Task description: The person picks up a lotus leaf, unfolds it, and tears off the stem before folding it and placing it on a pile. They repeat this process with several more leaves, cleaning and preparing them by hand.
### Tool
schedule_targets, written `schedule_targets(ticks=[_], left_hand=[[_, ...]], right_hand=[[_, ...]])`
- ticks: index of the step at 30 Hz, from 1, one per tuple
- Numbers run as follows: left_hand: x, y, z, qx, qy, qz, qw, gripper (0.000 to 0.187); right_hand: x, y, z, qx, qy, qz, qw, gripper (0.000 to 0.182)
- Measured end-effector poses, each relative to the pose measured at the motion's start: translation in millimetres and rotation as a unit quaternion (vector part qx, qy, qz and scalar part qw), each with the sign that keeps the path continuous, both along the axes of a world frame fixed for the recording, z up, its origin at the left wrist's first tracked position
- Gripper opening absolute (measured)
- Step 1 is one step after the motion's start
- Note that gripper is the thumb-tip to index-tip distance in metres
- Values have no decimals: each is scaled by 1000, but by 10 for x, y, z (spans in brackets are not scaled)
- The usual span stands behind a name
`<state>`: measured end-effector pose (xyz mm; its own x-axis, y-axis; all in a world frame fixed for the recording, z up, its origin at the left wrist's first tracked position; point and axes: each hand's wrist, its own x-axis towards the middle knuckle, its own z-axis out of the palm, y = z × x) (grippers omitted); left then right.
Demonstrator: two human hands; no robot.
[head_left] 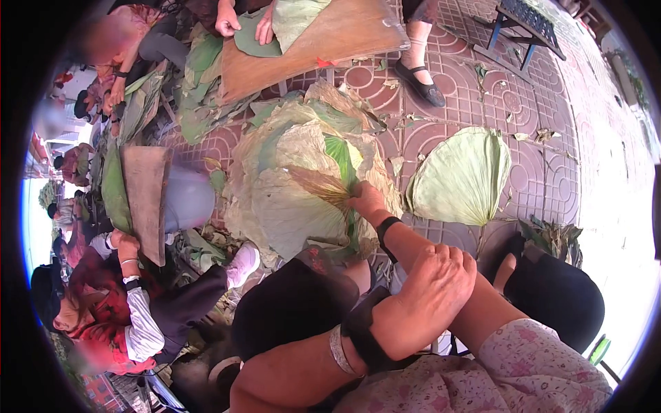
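My right hand point(367, 204) reaches forward with its fingers closed at the edge of a large dried lotus leaf point(296, 199), where the veins come together. That leaf is pale green with a brown streak, and a bright green patch shows beside it. It lies on a broad pile of dry leaves point(242, 186). Crossing over my right arm, my left hand point(434, 296) has its fingers curled against the right forearm; the fingertips are hidden. A single pale green folded leaf point(460, 175) lies on the paving to the right of the pile.
Ahead, a wooden board point(310, 55) bears a leaf under another person's hands. To the left, a co-worker holds an upright board point(146, 199) beside a whitish tub point(189, 198). A small folding stool point(527, 27) stands at the far right. Leaf scraps litter the patterned paving point(537, 158).
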<state>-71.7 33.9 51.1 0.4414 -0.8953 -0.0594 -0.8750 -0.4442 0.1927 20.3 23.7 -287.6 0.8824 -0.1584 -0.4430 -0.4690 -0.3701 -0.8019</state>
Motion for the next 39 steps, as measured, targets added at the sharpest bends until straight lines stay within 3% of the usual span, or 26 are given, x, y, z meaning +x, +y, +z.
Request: schedule_targets(ticks=[8, 11, 15, 17, 18, 19, 20, 21, 22, 24, 29, 32, 33, 39], left_hand=[[46, 146, -90, -123, -33, 1, 992, 26], [108, 143, -104, -114, -53, 42, 991, 26], [268, 35, -199, -54, 52, 109, 991, 27], [372, 60, -219, -84, 16, 153, 985, 29], [433, 74, -187, -100, 0, 172, 980, 31], [530, 103, -119, -118, 65, 195, 972, 42], [578, 144, -66, -167, 100, 226, 955, 50], [633, 184, -52, -211, 76, 251, 942, 53], [696, 218, -62, -255, 55, 274, 926, 57], [836, 300, -76, -291, 9, 333, 897, 66], [1184, 477, -213, -343, 104, 452, 817, 84], [1234, 367, -273, -408, 334, 459, 715, 92], [1141, 282, -90, -408, 419, 444, 679, 79], [1113, 89, -211, -455, 565, 363, 585, 33]], right_hand=[[-202, 140, 38, 59, 29, 42, 997, 30], [-236, 176, 173, 299, 79, -30, 950, 20], [-160, 14, 407, 250, 36, -16, 967, 18], [-109, -223, 656, 171, -18, 2, 985, 21], [-93, -381, 843, 60, -190, 66, 978, 20], [-94, -561, 1041, -57, -351, 128, 926, 19], [-134, -753, 1385, 214, -266, 104, 934, 22], [-174, -952, 1685, 456, -159, 25, 875, 26], [-173, -1227, 1757, 387, -95, 34, 917, 26], [-265, -1644, 2219, 350, -67, 11, 934, 18], [-684, -2555, 3016, 376, -124, 12, 918, 20], [-941, -2763, 3372, 384, -116, -18, 916, 17], [-986, -2827, 3400, 391, -111, -5, 914, 15], [-1067, -2909, 3174, 402, -88, -60, 909, 20]])
